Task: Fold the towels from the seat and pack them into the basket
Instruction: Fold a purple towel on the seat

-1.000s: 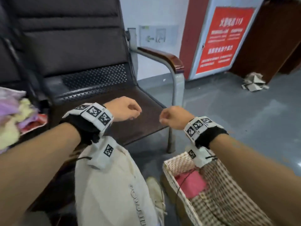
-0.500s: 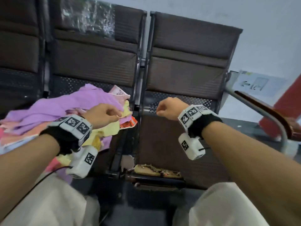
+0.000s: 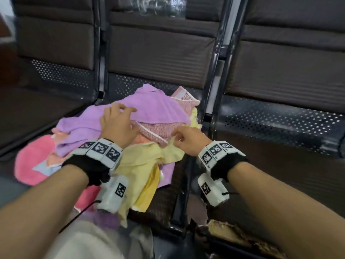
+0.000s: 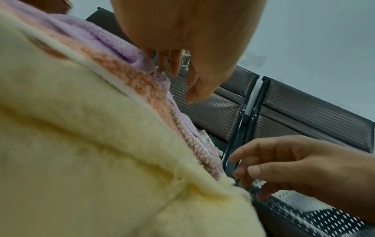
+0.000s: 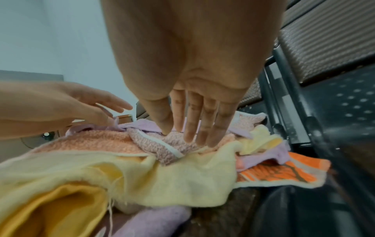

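Head view is showing me both hands reaching onto the towel pile [image 3: 130, 146] on the middle seat [image 3: 164, 199]. My left hand [image 3: 117, 126] and right hand [image 3: 188, 140] are hovering released, grasping nothing. I am aiming for two corners of the pink knitted towel [image 3: 155, 130] atop the pile, lifting cleanly.

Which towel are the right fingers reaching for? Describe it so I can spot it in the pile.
Find the towel pile on the middle seat. On top, just below the lilac towel, lies the speckled pink towel. Only it has a white piped edge; the right hand touches it.
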Demonstrator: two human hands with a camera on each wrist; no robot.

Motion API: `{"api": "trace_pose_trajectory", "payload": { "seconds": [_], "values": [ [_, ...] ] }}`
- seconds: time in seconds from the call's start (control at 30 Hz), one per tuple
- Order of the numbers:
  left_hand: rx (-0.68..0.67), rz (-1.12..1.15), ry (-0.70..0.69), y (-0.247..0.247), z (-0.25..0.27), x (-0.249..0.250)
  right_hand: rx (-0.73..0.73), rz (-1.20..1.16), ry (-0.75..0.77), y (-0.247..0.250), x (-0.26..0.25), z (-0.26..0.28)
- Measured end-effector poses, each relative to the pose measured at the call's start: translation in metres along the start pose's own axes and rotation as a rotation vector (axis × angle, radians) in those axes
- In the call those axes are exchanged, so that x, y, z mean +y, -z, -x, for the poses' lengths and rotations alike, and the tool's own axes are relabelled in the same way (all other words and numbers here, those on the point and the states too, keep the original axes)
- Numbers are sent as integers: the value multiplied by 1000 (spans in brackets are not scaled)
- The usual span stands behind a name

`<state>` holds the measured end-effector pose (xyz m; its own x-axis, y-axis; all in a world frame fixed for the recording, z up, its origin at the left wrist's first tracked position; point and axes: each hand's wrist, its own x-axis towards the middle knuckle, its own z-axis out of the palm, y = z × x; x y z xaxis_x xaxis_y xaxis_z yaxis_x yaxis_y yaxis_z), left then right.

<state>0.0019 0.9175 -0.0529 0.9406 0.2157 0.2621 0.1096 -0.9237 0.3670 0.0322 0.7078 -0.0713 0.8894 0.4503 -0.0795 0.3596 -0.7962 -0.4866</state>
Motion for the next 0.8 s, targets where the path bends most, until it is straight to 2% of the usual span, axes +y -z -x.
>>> {"api": "trace_pose_trajectory", "payload": {
  "seconds": [0.13, 0.23, 0.37, 0.47, 0.57, 0.67, 0.7, 0.8],
  "values": [
    [-123, -42, 205, -4, -5, -7, 35, -61, 48, -9, -14, -18],
    [-159, -81, 194, -3, -10, -14, 51, -61, 81, -11, -21, -20],
    [-116, -25, 140, 11, -3, -16, 75, -60, 101, -7, -27, -15],
    [-148, 12, 97, 22, 7, -11, 94, -52, 120, -4, -32, -11],
    [-133, 17, 6, 31, 18, -6, 95, -28, 126, -5, -39, -6],
    [-147, -16, -164, 42, 33, 4, 110, -11, 108, -9, -43, 2],
    [-177, 13, -233, 45, 38, 8, 124, -5, 100, -9, -44, 4],
    [-277, 298, -367, 54, 52, 19, 145, 54, 105, -6, -42, 14]
  ]
}}
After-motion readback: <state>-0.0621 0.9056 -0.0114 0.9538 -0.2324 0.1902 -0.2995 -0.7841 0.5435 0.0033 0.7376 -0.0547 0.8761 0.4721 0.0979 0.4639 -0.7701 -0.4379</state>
